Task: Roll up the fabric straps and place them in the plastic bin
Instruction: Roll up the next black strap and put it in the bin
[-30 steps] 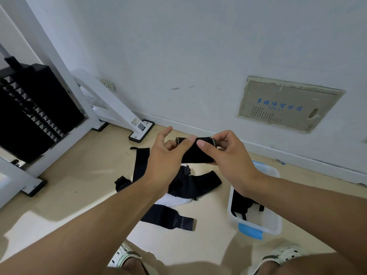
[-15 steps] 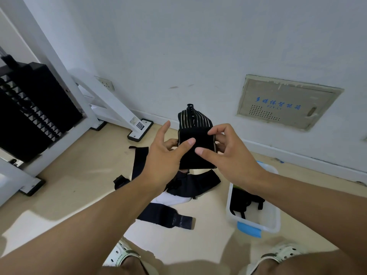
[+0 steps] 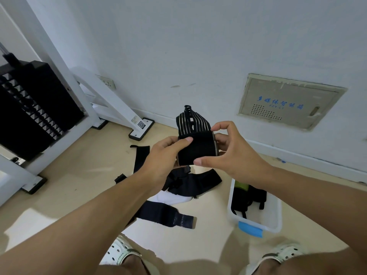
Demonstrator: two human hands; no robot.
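Head view showed both hands raised in front of the wall, holding one black fabric strap (image 3: 195,149) between them, above the floor. Left hand (image 3: 165,155) gripped the left end of the rolled part, its thumb lying over the top edge. Right hand (image 3: 232,149) pinched the right end, with the fingers (image 3: 222,127) curled on top and the thumb below. A striped elastic part (image 3: 191,122) of the same strap stood up behind the roll. On the beige floor (image 3: 79,175) under the hands lay several loose black straps (image 3: 190,181), one flat near the feet. To the right of them stood the white plastic bin (image 3: 276,219), with dark straps already inside it. A white machine frame (image 3: 111,102) stood at the left.
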